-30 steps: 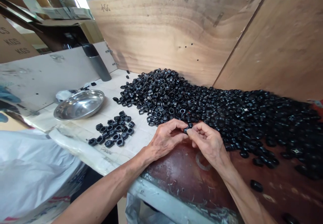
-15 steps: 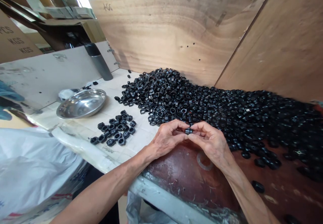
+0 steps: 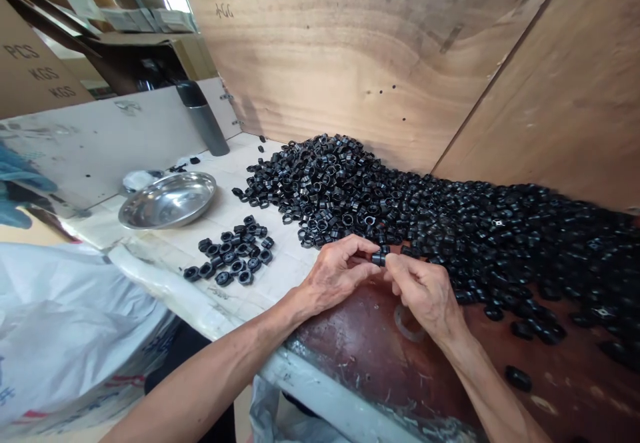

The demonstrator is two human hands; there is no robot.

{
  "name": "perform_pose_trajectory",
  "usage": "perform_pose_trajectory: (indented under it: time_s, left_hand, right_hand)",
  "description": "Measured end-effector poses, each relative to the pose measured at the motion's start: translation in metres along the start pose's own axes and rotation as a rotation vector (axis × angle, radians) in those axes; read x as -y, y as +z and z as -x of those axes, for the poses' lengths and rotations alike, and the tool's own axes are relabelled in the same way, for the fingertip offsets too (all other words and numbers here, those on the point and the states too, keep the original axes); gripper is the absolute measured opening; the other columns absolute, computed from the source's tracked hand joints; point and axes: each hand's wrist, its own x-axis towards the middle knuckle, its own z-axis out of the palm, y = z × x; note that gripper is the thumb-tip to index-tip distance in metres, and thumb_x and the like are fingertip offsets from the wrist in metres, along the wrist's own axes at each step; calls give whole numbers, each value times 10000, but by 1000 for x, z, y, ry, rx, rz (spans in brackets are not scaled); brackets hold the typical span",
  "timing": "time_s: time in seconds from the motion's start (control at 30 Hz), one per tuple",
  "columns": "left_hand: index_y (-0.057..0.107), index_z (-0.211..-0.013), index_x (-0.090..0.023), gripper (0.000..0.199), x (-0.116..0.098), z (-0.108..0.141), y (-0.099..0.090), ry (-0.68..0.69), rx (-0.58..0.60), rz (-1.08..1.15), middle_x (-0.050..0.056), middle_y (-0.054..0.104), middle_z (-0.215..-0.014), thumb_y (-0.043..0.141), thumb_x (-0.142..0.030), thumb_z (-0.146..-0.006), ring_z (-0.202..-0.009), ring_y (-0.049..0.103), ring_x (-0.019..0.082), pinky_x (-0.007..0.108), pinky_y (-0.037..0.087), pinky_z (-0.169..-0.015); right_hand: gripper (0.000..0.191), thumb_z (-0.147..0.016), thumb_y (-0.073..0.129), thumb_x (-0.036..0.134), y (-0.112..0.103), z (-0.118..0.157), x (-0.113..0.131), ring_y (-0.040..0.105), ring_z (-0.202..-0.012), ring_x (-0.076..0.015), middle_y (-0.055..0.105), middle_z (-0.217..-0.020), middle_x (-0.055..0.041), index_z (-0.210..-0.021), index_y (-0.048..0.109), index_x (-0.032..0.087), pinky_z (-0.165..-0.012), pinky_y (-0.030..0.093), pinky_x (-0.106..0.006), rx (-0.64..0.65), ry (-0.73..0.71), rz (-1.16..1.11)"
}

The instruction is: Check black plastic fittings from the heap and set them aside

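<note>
Between thumb and fingers, my left hand (image 3: pixel 340 266) pinches a small black part (image 3: pixel 379 258) over the front edge of the big heap. My right hand (image 3: pixel 425 290) has its fingers curled against the other end of the same part. Behind both hands rises a heap of black ring-like pieces (image 3: pixel 325 176), which runs on to the right as darker black pieces (image 3: pixel 525 236). To the left, a small group of black pieces (image 3: pixel 243 250) lies on the pale table surface.
A shallow metal bowl (image 3: pixel 170 200) and a dark bottle (image 3: pixel 203 120) stand at the left. Wooden boards (image 3: pixel 350 63) wall the back. A white sack (image 3: pixel 65 330) is at lower left, and a blue-gloved hand (image 3: pixel 23 170) shows at the left edge.
My right hand has changed its grip: its fingers, spread around the part before, are now curled in at its right end. The view has shifted slightly, moving the scene rightward.
</note>
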Motion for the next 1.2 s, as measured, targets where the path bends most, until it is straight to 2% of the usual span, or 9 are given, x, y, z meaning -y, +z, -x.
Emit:
perform_pose_trajectory:
  time_s: [0.13, 0.23, 0.47, 0.6, 0.7, 0.83, 0.9, 1.07, 1.2]
  left_hand:
    - [713, -1070, -164, 217, -2, 1, -1, 8, -9, 9, 55, 725, -1035, 742, -227, -865, -925, 709, 184, 311, 595, -856]
    - [714, -1079, -166, 226, -3, 1, 0, -19, -1, 25, 52, 733, -1030, 744, -234, -866, -917, 713, 183, 308, 595, -854]
    - [718, -1070, -158, 222, -5, 0, 0, 8, -33, -33, 46, 732, -1008, 749, -196, -853, -891, 709, 169, 283, 590, -816]
    - [716, -1060, -161, 206, -9, -1, -1, -2, -27, -17, 39, 734, -997, 741, -214, -862, -871, 712, 163, 283, 596, -812]
    - [717, -1058, -163, 209, -11, -1, -1, -8, -32, -28, 50, 740, -1017, 742, -231, -862, -903, 715, 178, 299, 600, -827]
    - [713, -1064, -174, 218, -9, -1, -1, -11, -33, -21, 48, 747, -1011, 742, -252, -863, -899, 719, 183, 300, 608, -813]
    - [713, -1066, -172, 220, -8, 0, -1, -7, -36, -24, 48, 746, -1015, 743, -255, -864, -908, 717, 182, 302, 603, -830]
    - [701, -1070, -154, 244, -5, 1, 0, -38, 0, 51, 57, 740, -1006, 754, -261, -857, -883, 728, 185, 301, 607, -818]
    - [680, -1086, -166, 211, -1, 2, -1, 92, 26, -110, 69, 731, -1045, 705, -226, -886, -921, 725, 191, 309, 602, -835]
  right_hand:
    - [297, -938, 585, 467, -2, 0, 0, 552, -563, -143, 609, -628, 16, -818, 666, 208, -538, 411, -245, -3, -11, -94]
    - [374, -939, 589, 469, -1, -1, 0, 512, -531, -133, 565, -570, 17, -672, 612, 208, -518, 384, -247, 18, -15, -34]
    - [470, -959, 551, 483, 0, 0, 0, 456, -523, -124, 488, -530, 22, -580, 540, 206, -513, 341, -254, -12, -23, 0]
    - [300, -934, 604, 481, 0, 1, -1, 541, -587, -145, 604, -653, 8, -832, 671, 206, -547, 410, -249, 8, -22, -93]
    - [405, -947, 582, 490, 0, 1, -1, 513, -553, -140, 556, -580, 7, -657, 605, 209, -526, 393, -253, 17, -23, -50]
    - [258, -913, 637, 459, 0, 0, -1, 594, -632, -158, 673, -745, -17, -863, 677, 209, -573, 452, -255, 17, -24, -129]
    - [265, -915, 634, 454, 0, -1, -2, 584, -604, -155, 654, -696, -10, -820, 673, 209, -563, 450, -255, 24, -18, -101]
    - [273, -885, 665, 454, 5, 0, -5, 652, -654, -175, 707, -786, -28, -995, 678, 203, -625, 504, -274, 21, 61, -226]
    - [280, -856, 674, 470, 12, 0, -3, 560, -547, -156, 596, -555, 14, -866, 666, 190, -571, 445, -273, 28, 236, -354]
